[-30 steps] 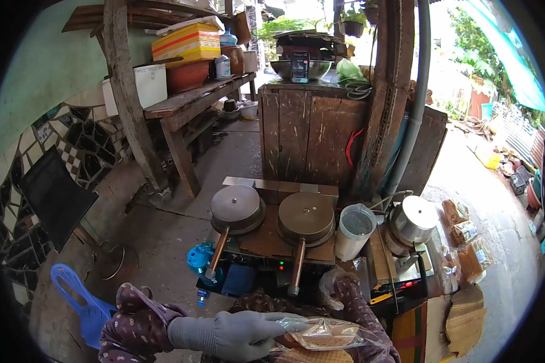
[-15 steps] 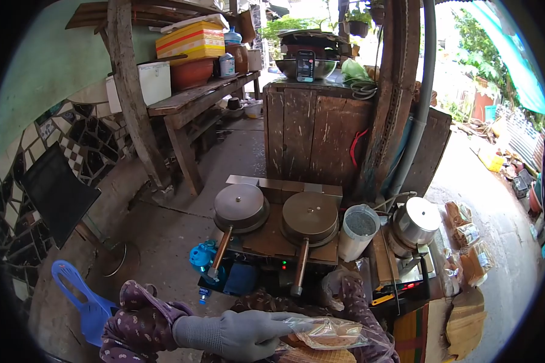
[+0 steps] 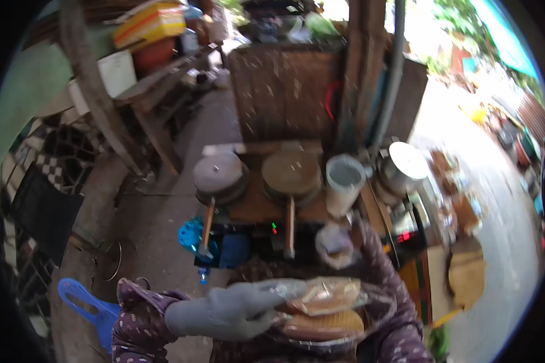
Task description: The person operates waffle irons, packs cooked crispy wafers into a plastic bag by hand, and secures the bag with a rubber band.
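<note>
Wafer bag (image 3: 327,325), clear, glossy and crumpled around flat golden-brown wafers, sits over the person's lap. Gray-gloved left hand (image 3: 236,310) reaches across from the left, knuckles up, fingers gripping the bag's left end, index extended. Plastic-covered right hand (image 3: 335,245) is farther forward; blur hides whether its fingers are closed.

Daylight burns the pavement (image 3: 443,124) near white to the right of the wooden cabinet (image 3: 289,91), while we find the floor (image 3: 206,130) to its left in dim shade. Motion blur smears our whole view; below the cabinet, the clear wrapper (image 3: 330,296) glints. Lines bow near our frame's black, curved rim.
</note>
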The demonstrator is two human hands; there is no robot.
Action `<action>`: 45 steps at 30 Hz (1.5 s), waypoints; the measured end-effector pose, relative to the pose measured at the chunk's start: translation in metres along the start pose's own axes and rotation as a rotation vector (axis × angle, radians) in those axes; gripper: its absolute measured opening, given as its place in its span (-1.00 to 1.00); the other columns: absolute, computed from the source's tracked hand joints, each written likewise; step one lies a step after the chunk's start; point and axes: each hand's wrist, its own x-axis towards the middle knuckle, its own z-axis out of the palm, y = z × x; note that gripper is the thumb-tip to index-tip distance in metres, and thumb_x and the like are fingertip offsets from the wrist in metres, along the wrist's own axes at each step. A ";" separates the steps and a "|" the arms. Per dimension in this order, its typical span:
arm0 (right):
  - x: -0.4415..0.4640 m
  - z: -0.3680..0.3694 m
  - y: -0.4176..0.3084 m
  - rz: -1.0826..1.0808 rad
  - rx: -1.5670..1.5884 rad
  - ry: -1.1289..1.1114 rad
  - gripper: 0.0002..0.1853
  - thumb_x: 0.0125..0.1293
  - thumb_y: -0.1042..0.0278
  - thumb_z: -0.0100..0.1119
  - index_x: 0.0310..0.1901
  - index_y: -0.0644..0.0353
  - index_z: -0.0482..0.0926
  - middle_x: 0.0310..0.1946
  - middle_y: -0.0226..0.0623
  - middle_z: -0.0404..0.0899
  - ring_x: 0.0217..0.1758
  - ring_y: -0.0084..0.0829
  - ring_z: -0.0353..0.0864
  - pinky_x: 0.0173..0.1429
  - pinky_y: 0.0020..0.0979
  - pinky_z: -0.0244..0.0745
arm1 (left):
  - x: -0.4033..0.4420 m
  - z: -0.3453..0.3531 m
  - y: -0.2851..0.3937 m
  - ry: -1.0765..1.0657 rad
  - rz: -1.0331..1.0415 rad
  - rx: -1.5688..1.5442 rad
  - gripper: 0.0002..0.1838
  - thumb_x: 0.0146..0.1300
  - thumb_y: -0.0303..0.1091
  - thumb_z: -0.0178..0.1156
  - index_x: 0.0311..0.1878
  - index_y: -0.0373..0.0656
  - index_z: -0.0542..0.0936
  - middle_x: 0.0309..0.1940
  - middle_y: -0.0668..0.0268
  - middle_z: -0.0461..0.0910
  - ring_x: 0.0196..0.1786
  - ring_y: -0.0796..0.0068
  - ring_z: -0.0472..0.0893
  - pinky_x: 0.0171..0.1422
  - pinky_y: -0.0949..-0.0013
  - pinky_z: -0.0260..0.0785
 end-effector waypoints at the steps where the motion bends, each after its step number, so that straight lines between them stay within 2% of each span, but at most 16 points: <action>1: 0.008 -0.018 -0.003 0.021 0.094 0.023 -0.77 0.20 0.17 0.18 -0.38 0.19 0.57 -0.52 -0.31 0.56 -0.54 -0.50 0.50 -0.46 -0.44 0.41 | 0.000 0.001 0.003 0.024 -0.013 0.019 -0.44 0.18 -0.54 0.02 0.30 -0.27 0.25 0.19 -0.07 0.35 0.06 0.04 0.52 0.05 0.32 0.41; 3: 0.041 -0.052 -0.006 0.205 0.558 0.018 -0.72 0.22 0.13 0.18 -0.46 0.20 0.58 -0.60 -0.38 0.54 -0.62 -0.57 0.45 -0.51 -0.48 0.39 | -0.002 -0.001 0.008 0.012 -0.106 0.044 -0.47 0.16 -0.56 0.03 0.26 -0.26 0.31 0.14 -0.04 0.40 -0.09 0.12 0.59 -0.09 0.34 0.43; 7: 0.027 -0.117 -0.060 0.229 0.762 0.075 -0.72 0.19 0.11 0.22 -0.41 0.20 0.57 -0.53 -0.48 0.52 -0.54 -0.65 0.44 -0.44 -0.57 0.36 | -0.003 -0.002 0.010 0.005 -0.106 0.059 -0.53 0.14 -0.59 0.02 0.19 -0.27 0.39 0.08 -0.02 0.44 -0.25 0.21 0.62 -0.21 0.37 0.42; 8: 0.028 -0.122 -0.055 0.212 0.711 0.057 -0.71 0.21 0.10 0.22 -0.35 0.20 0.58 -0.48 -0.49 0.57 -0.49 -0.65 0.52 -0.43 -0.64 0.43 | -0.002 -0.003 0.016 0.008 -0.138 0.056 -0.54 0.14 -0.59 0.01 0.17 -0.27 0.41 0.08 -0.02 0.44 -0.27 0.22 0.62 -0.22 0.37 0.42; 12: 0.025 -0.124 -0.060 0.253 0.742 0.075 -0.71 0.21 0.10 0.21 -0.35 0.20 0.58 -0.45 -0.47 0.58 -0.45 -0.64 0.53 -0.42 -0.60 0.44 | -0.004 -0.002 0.022 0.007 -0.182 0.040 -0.54 0.14 -0.59 0.01 0.16 -0.28 0.41 0.08 -0.04 0.44 -0.30 0.23 0.62 -0.25 0.38 0.42; 15: 0.032 -0.097 -0.028 0.268 0.575 0.084 -0.70 0.20 0.08 0.22 -0.35 0.19 0.57 -0.46 -0.47 0.56 -0.46 -0.63 0.52 -0.42 -0.57 0.43 | -0.007 0.000 0.026 -0.013 -0.240 0.071 -0.53 0.14 -0.58 0.01 0.18 -0.28 0.40 0.10 -0.05 0.43 -0.29 0.24 0.62 -0.24 0.38 0.42; 19: 0.030 -0.046 -0.010 0.396 0.272 0.088 -0.64 0.15 0.06 0.26 -0.49 0.23 0.53 -0.62 -0.42 0.47 -0.56 -0.56 0.50 -0.44 -0.53 0.41 | -0.011 0.006 0.020 0.021 -0.149 0.059 -0.51 0.13 -0.57 0.02 0.19 -0.28 0.39 0.12 -0.05 0.41 -0.31 0.24 0.62 -0.25 0.36 0.43; 20: 0.037 -0.018 0.023 0.344 0.245 0.099 -0.57 0.09 -0.04 0.26 -0.52 0.26 0.57 -0.65 -0.30 0.50 -0.60 -0.47 0.51 -0.41 -0.42 0.44 | -0.012 0.009 0.015 0.038 -0.108 0.068 -0.51 0.13 -0.56 0.02 0.20 -0.28 0.39 0.13 -0.04 0.41 -0.32 0.24 0.62 -0.26 0.36 0.43; 23: 0.033 0.000 0.014 0.321 -0.097 0.111 -0.51 0.05 -0.17 0.22 -0.47 0.22 0.63 -0.55 -0.18 0.59 -0.55 -0.37 0.57 -0.29 -0.32 0.46 | -0.010 0.008 0.019 0.036 -0.140 0.061 -0.51 0.13 -0.56 0.02 0.20 -0.26 0.39 0.16 -0.02 0.39 -0.34 0.23 0.62 -0.29 0.35 0.43; 24: 0.033 0.003 0.010 0.378 -0.156 0.083 -0.46 0.04 -0.27 0.15 -0.43 0.16 0.67 -0.48 -0.18 0.64 -0.43 -0.32 0.62 -0.15 -0.28 0.46 | -0.008 0.007 0.021 0.026 -0.175 0.053 -0.51 0.13 -0.56 0.03 0.19 -0.26 0.39 0.17 -0.01 0.38 -0.34 0.23 0.62 -0.30 0.35 0.42; 27: 0.042 0.021 0.021 0.443 -0.197 0.076 -0.46 0.07 -0.26 0.13 -0.40 0.16 0.67 -0.48 -0.22 0.64 -0.32 -0.34 0.64 -0.11 -0.30 0.45 | -0.007 0.004 0.019 -0.045 -0.227 0.071 -0.40 0.08 -0.63 0.03 0.27 -0.16 0.35 0.19 0.03 0.41 0.12 0.19 0.53 0.04 0.39 0.42; 30: 0.043 0.012 0.014 0.307 -0.365 0.133 -0.46 0.12 -0.25 0.07 -0.37 0.15 0.67 -0.50 -0.21 0.64 -0.31 -0.32 0.63 -0.08 -0.27 0.45 | -0.006 0.005 0.016 -0.006 -0.169 0.075 -0.51 0.13 -0.55 0.04 0.20 -0.20 0.40 0.20 0.03 0.37 -0.37 0.27 0.62 -0.34 0.34 0.42; 34: 0.045 0.018 0.037 0.336 -0.096 0.133 -0.54 0.20 -0.11 0.09 -0.33 0.21 0.65 -0.52 -0.18 0.61 -0.43 -0.36 0.61 -0.25 -0.32 0.49 | -0.003 0.005 0.017 0.011 -0.175 0.080 -0.51 0.13 -0.55 0.04 0.19 -0.20 0.41 0.20 0.03 0.37 -0.43 0.32 0.60 -0.35 0.38 0.41; 39: 0.061 0.058 0.105 0.345 0.330 0.245 -0.66 0.27 0.06 0.10 -0.25 0.24 0.59 -0.50 -0.29 0.58 -0.52 -0.47 0.58 -0.44 -0.48 0.48 | -0.004 0.001 0.022 -0.039 -0.245 0.090 -0.56 0.13 -0.56 0.03 0.14 -0.25 0.44 0.18 0.00 0.38 -0.41 0.30 0.60 -0.33 0.37 0.41; 42: 0.055 0.019 0.049 0.414 0.625 0.234 -0.69 0.28 0.10 0.10 -0.26 0.23 0.56 -0.49 -0.34 0.57 -0.50 -0.50 0.58 -0.42 -0.52 0.48 | -0.005 0.000 0.024 -0.044 -0.278 0.075 -0.58 0.13 -0.56 0.02 0.11 -0.31 0.45 0.16 -0.04 0.39 -0.38 0.24 0.60 -0.29 0.35 0.41; 45: 0.049 -0.024 0.000 0.344 0.779 0.149 -0.72 0.28 0.13 0.11 -0.30 0.22 0.54 -0.49 -0.38 0.56 -0.47 -0.53 0.58 -0.40 -0.53 0.48 | -0.004 0.004 0.027 0.035 -0.205 0.023 -0.57 0.12 -0.57 0.00 0.13 -0.34 0.42 0.13 -0.05 0.41 -0.33 0.17 0.59 -0.24 0.33 0.41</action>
